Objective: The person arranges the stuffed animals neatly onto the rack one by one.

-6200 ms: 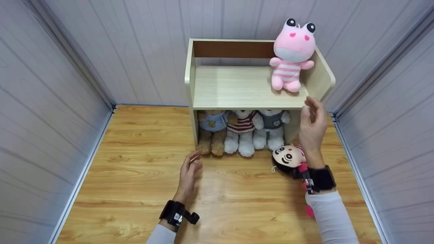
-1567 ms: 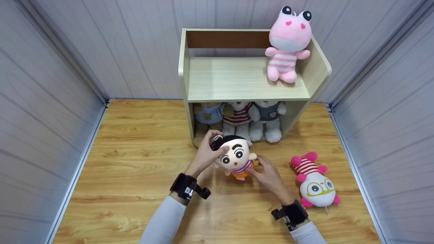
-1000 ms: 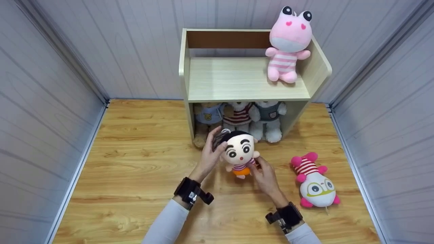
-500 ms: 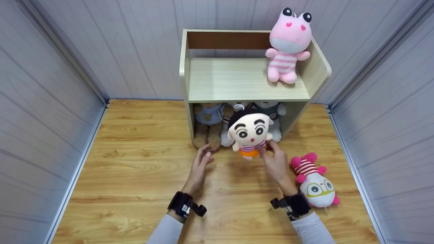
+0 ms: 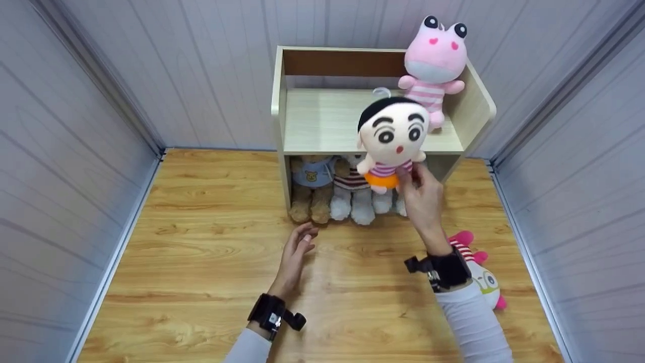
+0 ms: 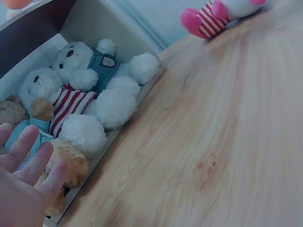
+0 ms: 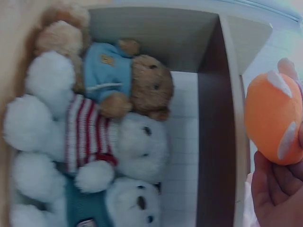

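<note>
Black-haired, orange-bottomed doll (image 5: 395, 136) tilts slightly, pinched by right fingers (image 5: 406, 183); left fingers (image 6: 39, 164) are spread.

In the head view, the black-haired, orange-bottomed plush doll (image 5: 394, 136) mostly hides the torso of 1 dark-vested white plush bear (image 5: 382, 203).

- In the head view, we look from above the near side, forward and down; it is the farthest view and takes in the whole width of the shelf (image 5: 322, 121) and much floor (image 5: 201, 262).
- In the left wrist view, we look from beside the left hand (image 5: 292, 262), low over the floor, toward the far right; this picture is tilted.
- In the right wrist view, we face the lower compartment (image 7: 161, 33) from quite near, with the picture turned sideways.
- Both wrist views share the three bears (image 7: 90, 135); the head and right wrist views share the doll (image 5: 395, 136).
</note>
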`<state>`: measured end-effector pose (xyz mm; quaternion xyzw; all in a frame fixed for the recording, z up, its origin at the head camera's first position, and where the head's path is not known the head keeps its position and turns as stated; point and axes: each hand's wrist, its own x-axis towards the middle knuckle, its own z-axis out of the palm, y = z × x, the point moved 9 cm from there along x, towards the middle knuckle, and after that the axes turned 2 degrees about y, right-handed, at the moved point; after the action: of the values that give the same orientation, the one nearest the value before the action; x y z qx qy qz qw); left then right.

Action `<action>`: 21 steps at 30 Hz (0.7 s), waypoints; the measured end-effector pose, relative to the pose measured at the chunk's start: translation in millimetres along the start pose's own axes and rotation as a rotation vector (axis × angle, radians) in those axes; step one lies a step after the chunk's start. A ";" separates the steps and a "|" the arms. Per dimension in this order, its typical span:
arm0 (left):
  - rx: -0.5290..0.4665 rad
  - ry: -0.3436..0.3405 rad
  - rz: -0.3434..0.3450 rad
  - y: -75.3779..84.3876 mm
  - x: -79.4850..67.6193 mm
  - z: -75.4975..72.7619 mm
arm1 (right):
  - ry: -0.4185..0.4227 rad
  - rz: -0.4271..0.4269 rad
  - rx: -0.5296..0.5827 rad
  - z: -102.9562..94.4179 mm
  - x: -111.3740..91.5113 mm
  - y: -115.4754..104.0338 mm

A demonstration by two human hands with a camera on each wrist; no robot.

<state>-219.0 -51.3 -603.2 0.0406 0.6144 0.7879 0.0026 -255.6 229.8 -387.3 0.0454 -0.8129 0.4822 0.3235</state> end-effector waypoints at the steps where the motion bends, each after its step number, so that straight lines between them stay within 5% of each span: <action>1: -0.001 0.003 -0.002 -0.7 -0.7 -0.1 | 0.003 0.008 -0.002 0.6 5.3 -2.4; 13: -0.037 0.019 -0.019 -5.5 -1.1 5.4 | 0.012 0.042 -0.004 19.5 66.6 -23.5; 21: -0.017 0.009 -0.008 -0.4 -3.6 2.5 | -0.032 0.051 -0.107 41.5 97.0 -29.7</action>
<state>-215.2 -48.9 -603.2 0.0349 0.6077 0.7934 0.0033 -340.4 203.4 -323.1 0.0150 -0.8433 0.4455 0.3002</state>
